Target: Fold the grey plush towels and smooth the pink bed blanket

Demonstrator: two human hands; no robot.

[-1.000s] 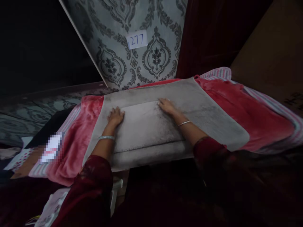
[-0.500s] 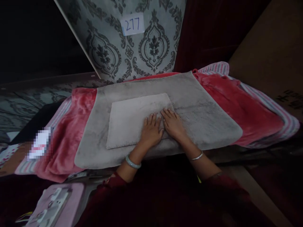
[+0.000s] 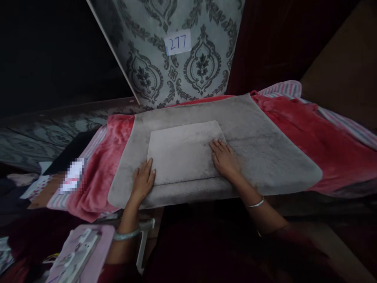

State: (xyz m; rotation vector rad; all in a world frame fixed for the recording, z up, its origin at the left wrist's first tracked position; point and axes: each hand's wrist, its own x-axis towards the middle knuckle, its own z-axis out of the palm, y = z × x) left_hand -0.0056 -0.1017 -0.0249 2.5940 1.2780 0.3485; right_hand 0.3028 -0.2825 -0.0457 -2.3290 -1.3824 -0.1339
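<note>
A light grey, plush-looking rectangular cloth [image 3: 182, 153] lies flat on a larger, darker grey plush cloth [image 3: 271, 149]. At the smaller cloth's lower left corner rests my left hand [image 3: 143, 181], fingers extended, the tips touching its edge. My right hand [image 3: 226, 159] lies flat over its right edge with the fingers stretched out. Neither hand grips anything. Whether the smaller cloth is folded, I cannot tell.
Beneath the grey cloth spreads a red fleece blanket [image 3: 341, 137] with striped fabric at both ends. Patterned wallpaper [image 3: 203, 70] bears a paper [image 3: 178, 42] marked 277. Lower left, a pink board [image 3: 104, 243] holds a white power strip [image 3: 82, 255].
My left hand has moved left across the smaller cloth, from beside my right hand to its left edge. My right hand stays near the right edge. The view has shifted slightly.
</note>
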